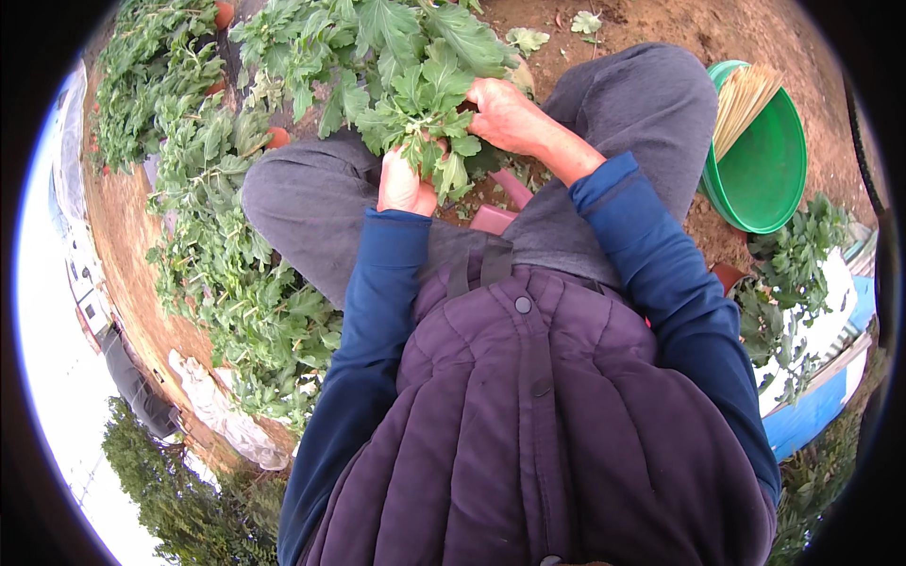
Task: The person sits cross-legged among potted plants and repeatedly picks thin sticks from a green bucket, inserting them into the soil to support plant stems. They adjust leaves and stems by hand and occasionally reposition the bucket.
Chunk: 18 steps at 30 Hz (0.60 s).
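Note:
A leafy potted plant with lobed leaves, chrysanthemum by its look, stands between my bent knees. My left hand is closed around a shoot at its near side, and leaves cover most of the fingers. At the plant's right side is my right hand, fingers curled in against the leaves. Its fingertips are hidden by foliage, so what they pinch cannot be seen. Behind the right hand, part of a pale round pot shows. Below the hands lie pink pieces of a low seat or similar object.
On my right a green bucket leans, with a bundle of thin wooden sticks in it. Rows of similar plants fill the left side. Loose leaves lie on the bare soil. More potted plants stand behind the bucket.

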Each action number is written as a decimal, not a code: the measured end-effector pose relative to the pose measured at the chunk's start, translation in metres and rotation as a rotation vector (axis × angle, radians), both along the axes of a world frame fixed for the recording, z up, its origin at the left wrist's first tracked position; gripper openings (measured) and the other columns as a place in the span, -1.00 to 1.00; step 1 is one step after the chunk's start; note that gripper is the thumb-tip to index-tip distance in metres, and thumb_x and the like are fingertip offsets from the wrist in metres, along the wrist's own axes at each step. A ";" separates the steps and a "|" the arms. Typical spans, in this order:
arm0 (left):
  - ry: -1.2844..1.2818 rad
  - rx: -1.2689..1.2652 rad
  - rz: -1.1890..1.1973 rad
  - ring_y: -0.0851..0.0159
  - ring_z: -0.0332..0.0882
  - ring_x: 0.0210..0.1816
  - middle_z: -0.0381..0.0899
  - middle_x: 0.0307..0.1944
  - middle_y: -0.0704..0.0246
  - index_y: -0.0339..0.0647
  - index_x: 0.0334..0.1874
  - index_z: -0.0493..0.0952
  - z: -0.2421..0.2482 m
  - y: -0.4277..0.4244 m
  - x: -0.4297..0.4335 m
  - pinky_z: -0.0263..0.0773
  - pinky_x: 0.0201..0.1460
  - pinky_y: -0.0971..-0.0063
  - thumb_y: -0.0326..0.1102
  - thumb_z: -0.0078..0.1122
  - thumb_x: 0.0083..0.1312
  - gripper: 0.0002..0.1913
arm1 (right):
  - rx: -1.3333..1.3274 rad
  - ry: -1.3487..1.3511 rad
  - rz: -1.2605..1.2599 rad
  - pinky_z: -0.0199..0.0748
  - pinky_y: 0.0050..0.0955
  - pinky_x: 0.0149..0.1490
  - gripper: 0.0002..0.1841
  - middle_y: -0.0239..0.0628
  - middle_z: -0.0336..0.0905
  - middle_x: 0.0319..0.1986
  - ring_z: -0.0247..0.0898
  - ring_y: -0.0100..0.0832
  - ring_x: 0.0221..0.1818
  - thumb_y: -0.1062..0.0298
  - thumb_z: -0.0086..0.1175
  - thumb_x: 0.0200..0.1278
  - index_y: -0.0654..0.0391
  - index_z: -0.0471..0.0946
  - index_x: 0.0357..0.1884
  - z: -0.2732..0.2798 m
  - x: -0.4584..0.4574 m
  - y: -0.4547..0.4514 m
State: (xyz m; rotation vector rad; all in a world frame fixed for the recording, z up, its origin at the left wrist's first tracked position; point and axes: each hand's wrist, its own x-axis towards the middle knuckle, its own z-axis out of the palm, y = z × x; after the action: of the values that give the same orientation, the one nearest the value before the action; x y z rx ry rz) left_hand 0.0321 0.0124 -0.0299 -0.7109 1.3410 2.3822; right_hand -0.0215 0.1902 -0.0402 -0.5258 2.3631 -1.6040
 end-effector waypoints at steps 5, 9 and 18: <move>0.425 -1.176 -0.181 0.16 0.57 -0.43 0.62 -0.35 0.19 -0.32 -0.24 0.58 -0.010 -0.002 0.006 0.45 -0.36 0.33 -0.44 0.16 0.16 -0.85 | 0.022 -0.078 0.010 0.45 -0.15 -0.13 -0.79 0.12 0.54 -0.39 0.51 0.07 -0.23 0.52 0.06 -0.05 0.31 0.56 -0.29 0.003 -0.001 0.004; 0.676 -1.406 -0.207 0.48 0.50 -0.39 0.62 -0.27 0.31 -0.35 -0.14 0.59 -0.011 -0.002 0.010 0.42 -0.34 0.57 -0.61 0.19 0.07 -0.73 | 0.054 -0.125 0.012 0.45 -0.12 -0.15 -0.80 0.15 0.53 -0.41 0.51 0.09 -0.24 0.52 0.06 -0.05 0.33 0.54 -0.32 0.003 -0.002 0.003; 0.587 -1.124 -0.090 0.30 0.52 -0.47 0.59 -0.45 0.30 -0.31 -0.23 0.58 -0.003 0.006 0.004 0.43 -0.39 0.44 -0.48 0.17 0.17 -0.86 | 0.089 -0.096 0.010 0.45 -0.12 -0.17 -0.81 0.14 0.54 -0.42 0.51 0.10 -0.25 0.52 0.06 -0.04 0.33 0.54 -0.32 0.004 -0.001 0.004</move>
State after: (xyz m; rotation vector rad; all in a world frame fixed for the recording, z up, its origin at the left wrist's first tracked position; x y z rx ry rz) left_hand 0.0364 0.0184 -0.0330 -0.1172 2.9089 1.6279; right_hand -0.0226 0.1943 -0.0366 -0.4328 2.3447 -1.4767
